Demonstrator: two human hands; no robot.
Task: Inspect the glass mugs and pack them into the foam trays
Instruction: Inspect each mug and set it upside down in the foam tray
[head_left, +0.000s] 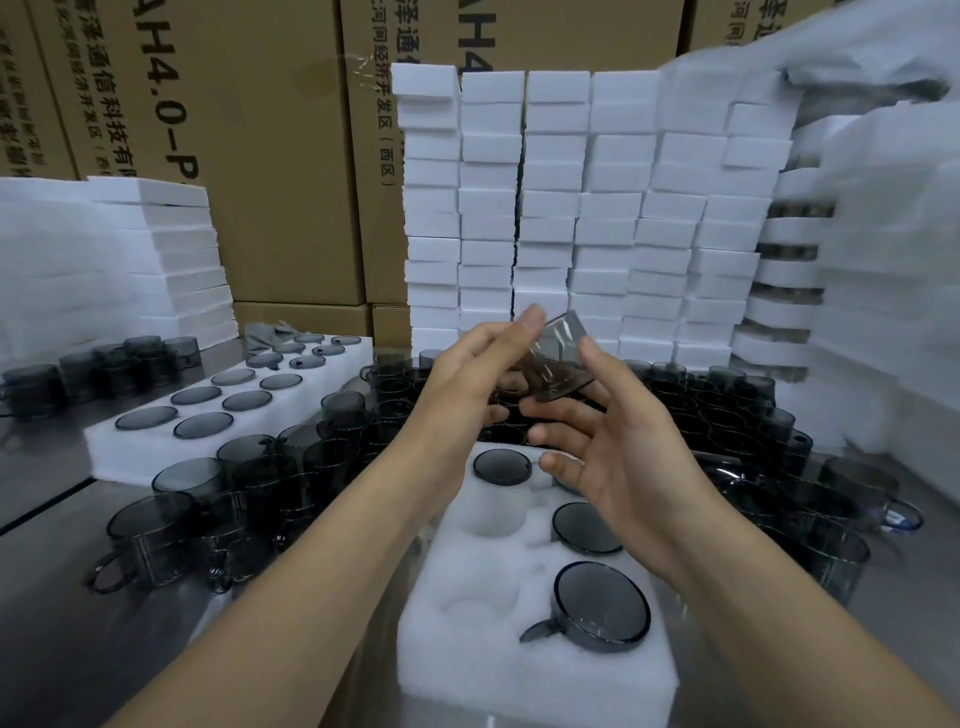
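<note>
A smoky grey glass mug (558, 358) is tilted in the air above the table's middle. My left hand (467, 379) grips it from the left, thumb up on its rim. My right hand (608, 436) holds it from the right and below, fingers spread under its base. Beneath my hands lies a white foam tray (467, 649) with round pockets. Three pockets hold mugs upside down (602, 605), and two pockets on its left side are bare.
A full foam tray (104, 447) sits at the left. Loose grey mugs (171, 525) crowd the metal table left, behind and right (831, 499) of the near tray. Stacked foam trays (571, 208) and cardboard boxes (270, 156) wall the back.
</note>
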